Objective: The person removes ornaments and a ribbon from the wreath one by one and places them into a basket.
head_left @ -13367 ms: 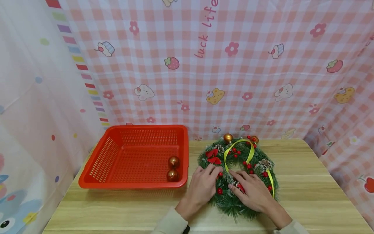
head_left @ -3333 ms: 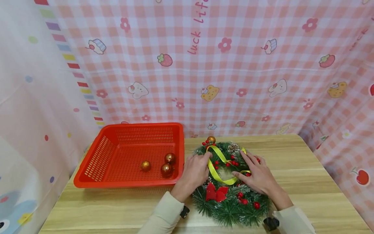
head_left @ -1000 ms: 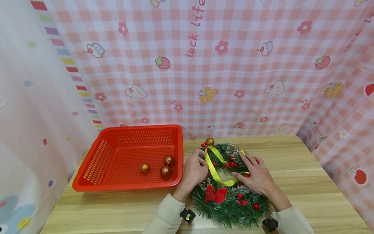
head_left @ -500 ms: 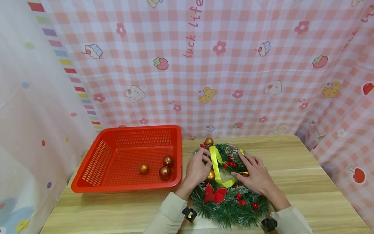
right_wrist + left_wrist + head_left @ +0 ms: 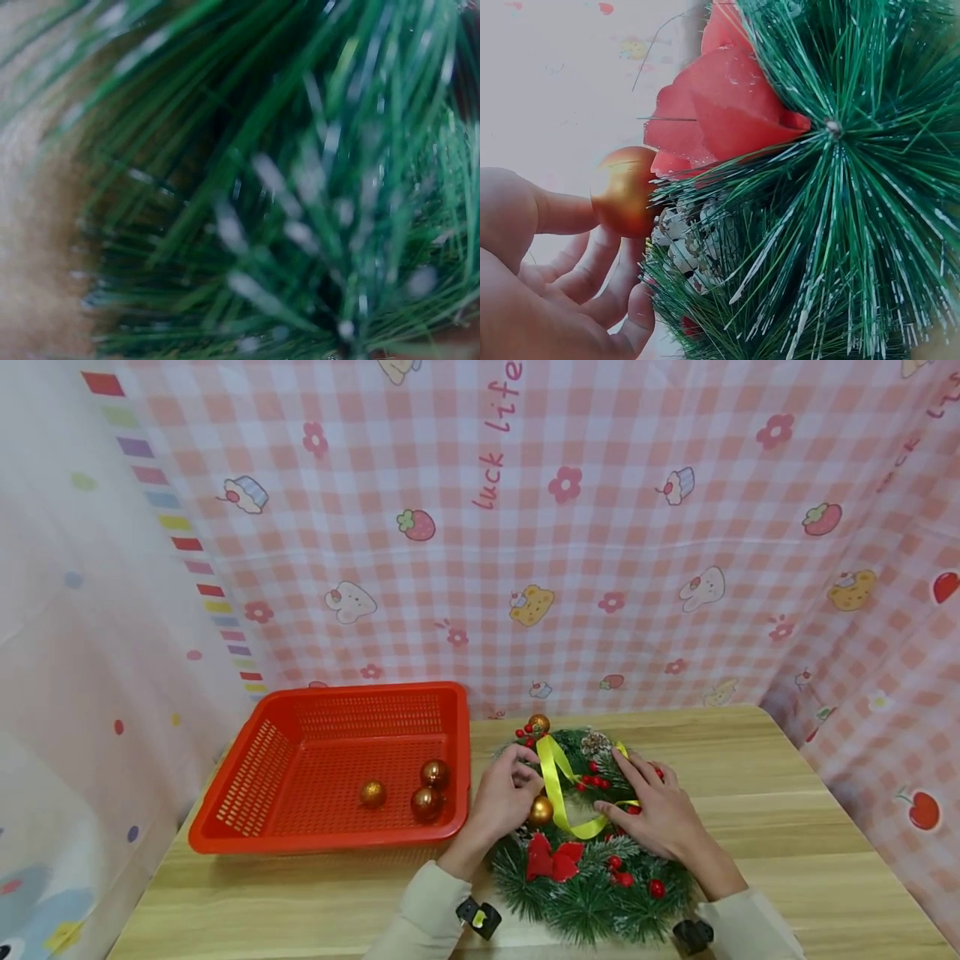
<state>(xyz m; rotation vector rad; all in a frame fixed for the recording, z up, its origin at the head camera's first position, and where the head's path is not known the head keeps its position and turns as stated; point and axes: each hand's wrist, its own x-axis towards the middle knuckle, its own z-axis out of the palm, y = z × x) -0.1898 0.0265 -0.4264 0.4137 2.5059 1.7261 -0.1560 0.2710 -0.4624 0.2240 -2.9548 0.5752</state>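
Note:
A green wreath [image 5: 592, 897] lies on the table, decorated with a red poinsettia-like bow [image 5: 553, 858], pine cones, red berries and a looped yellow ribbon [image 5: 553, 777]. My left hand [image 5: 504, 795] is at the wreath's left side, its fingers bent beside a shiny gold ball ornament [image 5: 541, 811]. In the left wrist view my thumb touches this gold ball [image 5: 626, 191], with the fingers curved just below it. On the wreath's right side rests my right hand [image 5: 658, 810], fingers and thumb spread straight over the greenery. Only blurred needles [image 5: 285, 187] fill the right wrist view.
A red plastic basket [image 5: 315, 842] stands left of the wreath. Inside are a glittery gold ball [image 5: 372, 793] and two shiny copper balls [image 5: 427, 803]. Another glittery ball [image 5: 538, 723] sits at the wreath's far edge. A checked curtain [image 5: 450, 568] hangs behind the wooden table [image 5: 780, 827].
Since the oldest frame the wreath has turned counterclockwise and a glittery gold ball has appeared in the basket. Within the last second the shiny ball came into view beside my left hand.

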